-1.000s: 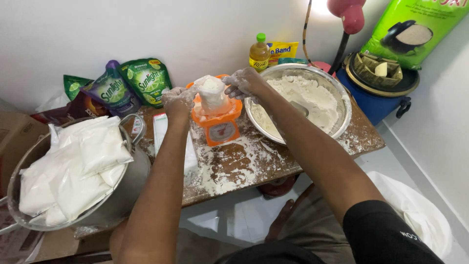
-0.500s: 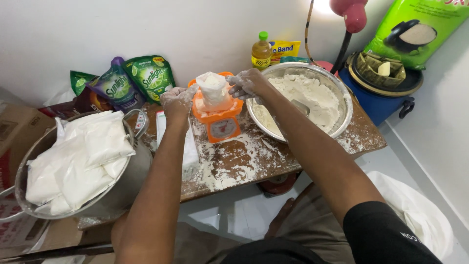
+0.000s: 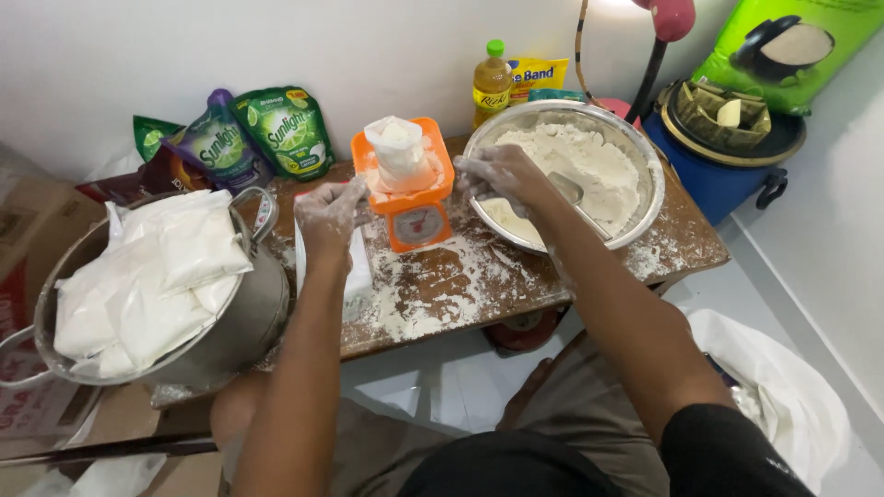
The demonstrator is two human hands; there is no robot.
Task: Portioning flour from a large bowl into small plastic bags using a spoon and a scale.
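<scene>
While flour-dusted, left hand (image 3: 330,216) flanks bagged scale (image 3: 405,184).

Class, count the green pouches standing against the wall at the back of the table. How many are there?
3. A large green pouch stands upright; a purple-fronted one leans left of it; a small one shows only a corner behind that. Others may be hidden.
</scene>
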